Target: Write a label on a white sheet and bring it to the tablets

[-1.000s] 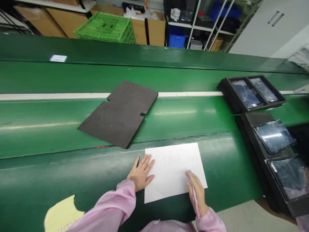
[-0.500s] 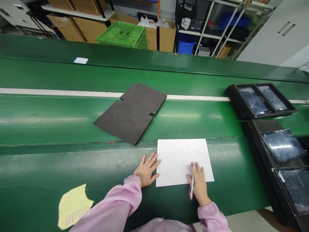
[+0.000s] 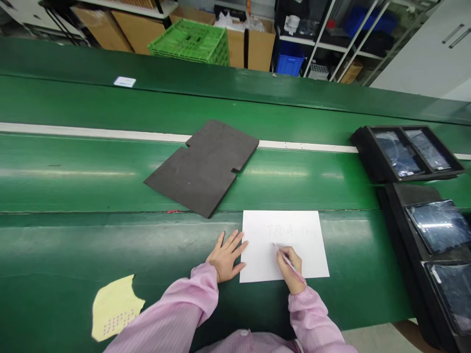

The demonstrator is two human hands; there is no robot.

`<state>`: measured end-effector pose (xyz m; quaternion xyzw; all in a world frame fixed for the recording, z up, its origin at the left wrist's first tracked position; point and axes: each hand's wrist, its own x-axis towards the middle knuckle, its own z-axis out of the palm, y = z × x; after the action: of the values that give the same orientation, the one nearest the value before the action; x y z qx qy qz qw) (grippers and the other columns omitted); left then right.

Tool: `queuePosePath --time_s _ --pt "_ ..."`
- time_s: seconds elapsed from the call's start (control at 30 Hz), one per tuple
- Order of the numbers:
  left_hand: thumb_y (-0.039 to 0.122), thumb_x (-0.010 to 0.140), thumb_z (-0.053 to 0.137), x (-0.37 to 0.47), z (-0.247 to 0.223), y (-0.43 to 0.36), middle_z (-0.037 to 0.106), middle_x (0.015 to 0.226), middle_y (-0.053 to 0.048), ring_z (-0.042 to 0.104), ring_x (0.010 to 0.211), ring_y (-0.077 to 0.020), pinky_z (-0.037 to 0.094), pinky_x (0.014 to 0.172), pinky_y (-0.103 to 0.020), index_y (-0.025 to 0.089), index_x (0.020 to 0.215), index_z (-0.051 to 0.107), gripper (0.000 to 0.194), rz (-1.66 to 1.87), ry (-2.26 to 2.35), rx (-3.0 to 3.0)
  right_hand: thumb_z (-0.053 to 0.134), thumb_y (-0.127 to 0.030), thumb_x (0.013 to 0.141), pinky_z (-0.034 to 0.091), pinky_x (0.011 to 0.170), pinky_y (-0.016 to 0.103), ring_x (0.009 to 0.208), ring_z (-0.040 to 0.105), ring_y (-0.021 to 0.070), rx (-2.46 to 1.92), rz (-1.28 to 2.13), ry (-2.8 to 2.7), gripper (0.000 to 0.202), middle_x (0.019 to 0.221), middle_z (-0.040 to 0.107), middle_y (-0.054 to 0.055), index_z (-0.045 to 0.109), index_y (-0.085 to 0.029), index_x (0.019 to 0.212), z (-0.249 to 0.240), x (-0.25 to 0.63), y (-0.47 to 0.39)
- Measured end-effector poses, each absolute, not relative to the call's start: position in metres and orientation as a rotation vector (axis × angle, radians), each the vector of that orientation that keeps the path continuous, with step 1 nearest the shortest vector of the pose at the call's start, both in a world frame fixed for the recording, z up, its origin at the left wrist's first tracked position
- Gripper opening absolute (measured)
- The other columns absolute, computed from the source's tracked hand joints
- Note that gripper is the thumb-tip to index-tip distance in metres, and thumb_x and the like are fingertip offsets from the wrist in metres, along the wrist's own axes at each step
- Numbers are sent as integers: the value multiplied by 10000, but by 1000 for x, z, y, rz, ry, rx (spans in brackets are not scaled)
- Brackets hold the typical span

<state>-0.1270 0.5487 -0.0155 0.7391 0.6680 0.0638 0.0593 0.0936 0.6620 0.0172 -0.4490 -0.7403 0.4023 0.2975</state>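
A white sheet of paper [image 3: 312, 260] lies on the green table, with faint handwriting that starts "T80A" near its top. My left hand [image 3: 226, 256] rests flat at the sheet's left edge, fingers spread and the tips on the paper. A pink pen [image 3: 292, 267] is gripped in my right hand [image 3: 289, 268]. Its tip is at the paper just below the writing, left of the sheet's middle. Whether the tip touches the paper, I cannot tell.
Beyond the paper lies a dark foam sheet [image 3: 206, 169] with notches. Black foam trays [image 3: 399, 240] holding flat screens stand at the right. A torn yellow paper [image 3: 116, 306] is at the lower left. A green crate [image 3: 191, 41] stands behind the table.
My right hand has gone from lying with fingers extended over the pen to a writing grip, its tip now on the left part of the sheet. My left hand has stayed put.
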Motion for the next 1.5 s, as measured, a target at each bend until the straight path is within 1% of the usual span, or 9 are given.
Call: queuePosePath --time_s 0.2,0.33,0.47,0.6,0.73,0.87,0.97,1.2,1.5 --pt "505 860 399 -127 -16 548 340 1465 -100 220 1362 -302 -52 1078 -541 243 1372 384 575 197 2032 2260 516 -279 837 458 587 261 612 554 143 -1170 1067 -2031 154 676 598 18 604 -165 782 19 95 664" --pt "503 860 399 -126 -14 548 355 1456 -108 238 1356 -306 -72 1073 -531 235 1364 398 572 200 2031 2281 540 -260 798 432 534 248 547 526 131 -1130 1080 -2092 160 598 561 -4 582 -179 667 20 96 661" --pt "505 862 390 -126 -14 548 349 1461 -95 237 1358 -297 -78 1076 -518 247 1365 398 565 194 2032 2246 500 -253 829 431 538 250 564 529 134 -1166 1049 -2065 149 630 569 7 575 -171 729 21 100 662" --pt "510 857 395 -126 -16 549 353 1459 -96 233 1357 -302 -66 1080 -527 242 1365 400 575 194 2039 2239 534 -207 767 397 494 238 506 495 122 -1102 1080 -2134 157 553 514 -19 538 -182 611 23 101 662" --pt "516 857 393 -126 -17 549 357 1456 -101 228 1358 -301 -85 1078 -523 236 1361 408 577 214 2038 2261 506 -189 774 401 505 236 523 510 124 -1106 1068 -2132 140 572 522 -14 544 -177 640 26 101 662" --pt "512 859 388 -127 -15 549 355 1457 -101 240 1353 -307 -56 1081 -531 237 1362 407 574 199 2030 2247 520 -190 750 371 467 228 470 461 107 -1098 1060 -2129 183 517 475 -34 490 -186 570 24 104 666" --pt "516 856 381 -127 -15 549 357 1457 -91 251 1348 -311 -16 1086 -536 249 1363 406 573 183 2025 2210 516 -221 780 380 476 231 481 465 109 -1120 1032 -2097 162 540 489 -32 523 -184 622 21 105 671" --pt "505 852 393 -127 -18 549 353 1459 -94 239 1353 -308 -29 1087 -537 246 1365 404 575 204 2035 2229 506 -247 818 422 513 239 531 512 122 -1144 996 -2055 139 588 529 -18 535 -187 697 19 107 677" --pt "511 859 384 -127 -25 547 328 1471 -96 205 1366 -302 -56 1085 -537 239 1376 384 584 230 2049 2261 501 -190 773 389 479 239 504 474 115 -1084 928 -2124 150 555 487 -22 521 -191 625 25 108 671"
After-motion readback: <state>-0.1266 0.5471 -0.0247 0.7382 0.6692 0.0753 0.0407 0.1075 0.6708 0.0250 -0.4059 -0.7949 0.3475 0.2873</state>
